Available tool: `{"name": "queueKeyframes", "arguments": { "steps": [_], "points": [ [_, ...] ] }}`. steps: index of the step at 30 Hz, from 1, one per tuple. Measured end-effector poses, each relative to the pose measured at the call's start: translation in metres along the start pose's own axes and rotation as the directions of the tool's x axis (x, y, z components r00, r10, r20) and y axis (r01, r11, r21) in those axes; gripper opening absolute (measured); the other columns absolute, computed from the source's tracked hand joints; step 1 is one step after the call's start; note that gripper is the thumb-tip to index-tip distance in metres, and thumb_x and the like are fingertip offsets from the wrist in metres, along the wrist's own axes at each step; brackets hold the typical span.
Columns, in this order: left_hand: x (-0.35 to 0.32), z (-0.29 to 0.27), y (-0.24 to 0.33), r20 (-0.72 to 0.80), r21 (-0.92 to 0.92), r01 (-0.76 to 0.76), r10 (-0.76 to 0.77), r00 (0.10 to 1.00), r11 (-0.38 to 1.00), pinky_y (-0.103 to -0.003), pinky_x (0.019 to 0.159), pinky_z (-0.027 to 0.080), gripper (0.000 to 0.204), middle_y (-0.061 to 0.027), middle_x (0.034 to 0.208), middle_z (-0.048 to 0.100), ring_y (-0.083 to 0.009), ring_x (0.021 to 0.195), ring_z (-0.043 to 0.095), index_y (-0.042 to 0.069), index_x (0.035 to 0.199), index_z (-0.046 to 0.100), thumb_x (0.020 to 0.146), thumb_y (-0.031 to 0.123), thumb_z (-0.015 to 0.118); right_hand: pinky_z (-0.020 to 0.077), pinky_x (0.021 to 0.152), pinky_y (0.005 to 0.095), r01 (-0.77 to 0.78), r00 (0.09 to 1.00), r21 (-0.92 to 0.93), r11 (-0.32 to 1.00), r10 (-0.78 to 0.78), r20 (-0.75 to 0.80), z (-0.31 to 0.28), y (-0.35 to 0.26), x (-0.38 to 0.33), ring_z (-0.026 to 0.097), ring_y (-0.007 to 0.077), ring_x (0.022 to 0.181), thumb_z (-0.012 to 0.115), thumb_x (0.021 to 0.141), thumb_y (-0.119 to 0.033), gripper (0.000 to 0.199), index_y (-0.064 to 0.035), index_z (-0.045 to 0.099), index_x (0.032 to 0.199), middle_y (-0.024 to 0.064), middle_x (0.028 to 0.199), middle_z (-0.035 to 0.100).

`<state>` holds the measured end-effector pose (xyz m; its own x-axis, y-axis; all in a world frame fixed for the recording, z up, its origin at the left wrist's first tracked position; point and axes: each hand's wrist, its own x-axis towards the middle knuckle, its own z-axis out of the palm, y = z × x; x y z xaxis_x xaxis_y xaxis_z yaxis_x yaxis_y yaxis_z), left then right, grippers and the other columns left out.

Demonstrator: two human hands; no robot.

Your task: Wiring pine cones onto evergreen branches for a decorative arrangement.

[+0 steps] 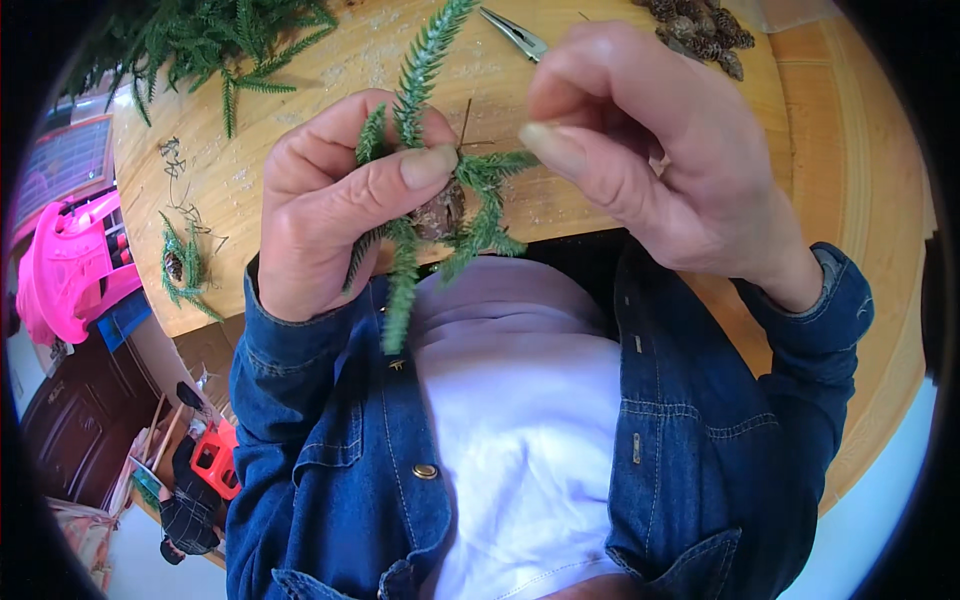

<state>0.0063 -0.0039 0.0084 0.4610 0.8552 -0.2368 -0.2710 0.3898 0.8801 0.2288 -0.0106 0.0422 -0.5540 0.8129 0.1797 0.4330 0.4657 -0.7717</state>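
Left hand fingers pinch green sprigs and pinecone; right hand fingers curl beside them.

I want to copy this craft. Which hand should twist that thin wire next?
Probably the right hand: its fingertips already pinch by the thin wire. The left hand is busy clamping the green sprigs and small pine cone together.

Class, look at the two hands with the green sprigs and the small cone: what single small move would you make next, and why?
Probably wind the thin wire around the stems. The left hand pinches the green sprigs and the small cone together, and the right hand is at the wire's end, which stands loose above the bundle.
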Motion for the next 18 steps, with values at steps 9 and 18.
{"name": "queueKeyframes", "arguments": {
  "steps": [9,18],
  "points": [
    [0.001,-0.001,0.001,0.188,-0.174,0.227,-0.194,0.963,0.958,-0.021,0.063,0.045,0.016,-0.0047,0.081,0.063,-0.0096,0.068,0.057,-0.003,0.095,0.062,0.080,0.002,0.066,0.0399,0.043,0.0278,0.514,0.832,-0.331,0.791,-0.553,-0.032,0.007,0.017,0.007,0.051,0.0204,0.054,0.070,0.071,-0.009,0.028,-0.0024,0.061,0.097,0.0073,0.072,0.050],
    [0.003,-0.001,-0.003,0.217,0.386,-0.185,0.106,0.970,0.904,-0.021,0.064,0.043,0.014,-0.0035,0.081,0.062,-0.0093,0.069,0.056,-0.003,0.097,0.063,0.084,0.002,0.063,0.0378,0.046,0.0264,0.431,0.886,-0.293,0.853,-0.462,-0.041,0.015,0.018,-0.004,0.050,0.0180,0.055,0.065,0.078,-0.010,0.012,-0.0026,0.058,0.084,0.0040,0.069,0.048]
  ]
}}
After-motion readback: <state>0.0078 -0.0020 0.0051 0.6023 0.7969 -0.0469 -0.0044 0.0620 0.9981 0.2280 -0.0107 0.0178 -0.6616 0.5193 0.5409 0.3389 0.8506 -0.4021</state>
